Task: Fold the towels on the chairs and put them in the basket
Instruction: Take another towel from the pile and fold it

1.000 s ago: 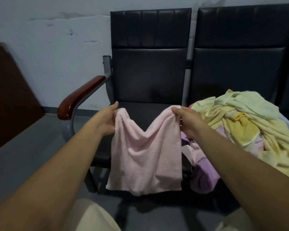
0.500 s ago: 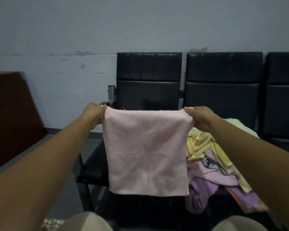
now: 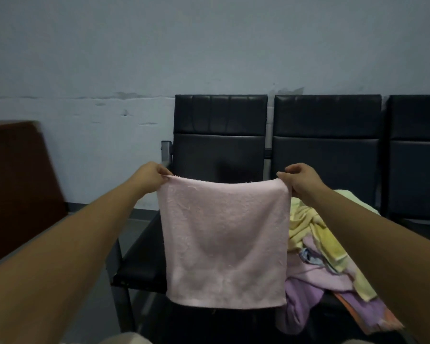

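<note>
A pale pink towel [image 3: 224,242] hangs flat and stretched in the air in front of the left black chair [image 3: 220,150]. My left hand [image 3: 151,177] pinches its top left corner and my right hand [image 3: 299,180] pinches its top right corner. The towel's lower edge hangs level over the seat front. A heap of loose towels [image 3: 318,259] in yellow, pale green, pink and purple lies on the middle chair [image 3: 327,150], partly behind my right forearm. No basket is in view.
Three black chairs stand in a row against a pale wall; the third chair [image 3: 416,155] is at the right edge. A dark brown panel [image 3: 18,184] stands at the left. Grey floor shows between it and the chairs.
My hands have moved apart and up, so the sagging pink towel now hangs taut and flat. The view has tilted up, showing more wall and the third chair.
</note>
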`<state>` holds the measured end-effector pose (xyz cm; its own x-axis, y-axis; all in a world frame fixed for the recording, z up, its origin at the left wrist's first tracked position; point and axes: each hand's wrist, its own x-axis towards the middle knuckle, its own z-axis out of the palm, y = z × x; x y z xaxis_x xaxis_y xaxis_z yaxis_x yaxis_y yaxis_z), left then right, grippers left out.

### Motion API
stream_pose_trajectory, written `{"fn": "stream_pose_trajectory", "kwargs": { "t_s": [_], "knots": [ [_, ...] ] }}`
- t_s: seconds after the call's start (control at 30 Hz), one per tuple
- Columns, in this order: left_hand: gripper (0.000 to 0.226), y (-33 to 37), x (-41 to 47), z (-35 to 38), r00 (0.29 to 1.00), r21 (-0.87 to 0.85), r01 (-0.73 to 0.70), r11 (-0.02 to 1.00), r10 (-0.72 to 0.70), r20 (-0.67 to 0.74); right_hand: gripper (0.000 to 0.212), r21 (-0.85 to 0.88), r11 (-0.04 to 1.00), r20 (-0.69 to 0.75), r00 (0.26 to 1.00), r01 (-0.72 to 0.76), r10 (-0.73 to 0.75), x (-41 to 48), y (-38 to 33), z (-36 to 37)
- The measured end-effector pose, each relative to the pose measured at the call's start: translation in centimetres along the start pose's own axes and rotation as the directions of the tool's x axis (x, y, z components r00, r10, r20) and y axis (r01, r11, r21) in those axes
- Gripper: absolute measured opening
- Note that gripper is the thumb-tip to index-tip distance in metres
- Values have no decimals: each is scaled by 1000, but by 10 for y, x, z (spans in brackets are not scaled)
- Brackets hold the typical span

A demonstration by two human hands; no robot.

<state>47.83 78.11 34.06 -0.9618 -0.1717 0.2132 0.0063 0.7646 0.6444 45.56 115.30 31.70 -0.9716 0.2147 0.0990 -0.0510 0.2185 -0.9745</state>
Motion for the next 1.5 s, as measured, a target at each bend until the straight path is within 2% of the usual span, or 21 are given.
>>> {"fn": "stream_pose_trajectory", "kwargs": {
  "t_s": [0.17, 0.27, 0.33, 0.4, 0.47, 0.57, 0.63, 0.7, 0.73, 0.8, 0.9, 1.07, 1.17, 1.27, 1.4, 1.5],
  "knots": [
    [24, -17, 23, 10, 997, -113, 76, 991, -74, 23, 17, -7, 1000, 144, 989, -10, 11, 16, 3, 11],
    [15, -30, 43, 16, 988, -258, 146, 955, -156, -19, 14, -223, 973, 182, 983, 65, -24, 41, 9, 23],
    [7, -38, 58, 18, 972, -411, 196, 890, -231, -37, 9, -410, 902, 127, 988, 131, -86, 61, 8, 33],
    [14, -45, 71, 19, 963, -541, 205, 816, -267, -38, 9, -494, 852, 78, 985, 173, -155, 81, -2, 44],
    [24, -42, 84, 17, 964, -647, 175, 742, -262, -39, 15, -499, 846, 18, 978, 187, -206, 103, -17, 52],
    [14, -21, 105, 1, 973, -742, 102, 662, -222, -64, 8, -387, 897, -87, 961, 211, -263, 130, -45, 58],
    [20, -7, 120, -16, 983, -704, 29, 709, -148, -108, 11, -283, 923, -141, 941, 259, -307, 143, -67, 59],
    [38, 3, 131, -32, 985, -560, -43, 828, -59, -164, 15, -207, 926, -163, 923, 315, -350, 146, -85, 58],
    [40, 8, 130, -38, 981, -457, -65, 887, -26, -190, 16, -181, 924, -168, 915, 336, -365, 145, -91, 58],
    [33, 11, 127, -43, 970, -295, -94, 951, 20, -242, 17, -162, 924, -179, 910, 347, -373, 140, -91, 59],
    [24, 1, 110, -38, 964, -212, -96, 973, 38, -265, 20, -224, 921, -145, 924, 319, -355, 121, -68, 61],
    [18, -53, 70, 0, 988, -71, -14, 997, 3, -152, 16, -292, 929, -41, 968, 226, -249, 81, 14, 67],
    [17, -90, 39, 27, 996, -41, 54, 998, -57, -74, 4, -282, 944, 3, 984, 169, -176, 52, 70, 75],
    [12, -120, 12, 48, 998, -24, 64, 998, -64, -17, 9, -275, 957, 53, 995, 97, -86, 27, 109, 80],
    [14, -140, -8, 57, 997, -80, 67, 995, -64, 44, 22, -180, 984, 142, 989, -4, 30, 11, 128, 80],
    [21, -144, -17, 55, 974, -15, 89, 996, -84, 211, 23, -91, 980, 201, 960, -178, 193, 4, 125, 81]
  ]
}}
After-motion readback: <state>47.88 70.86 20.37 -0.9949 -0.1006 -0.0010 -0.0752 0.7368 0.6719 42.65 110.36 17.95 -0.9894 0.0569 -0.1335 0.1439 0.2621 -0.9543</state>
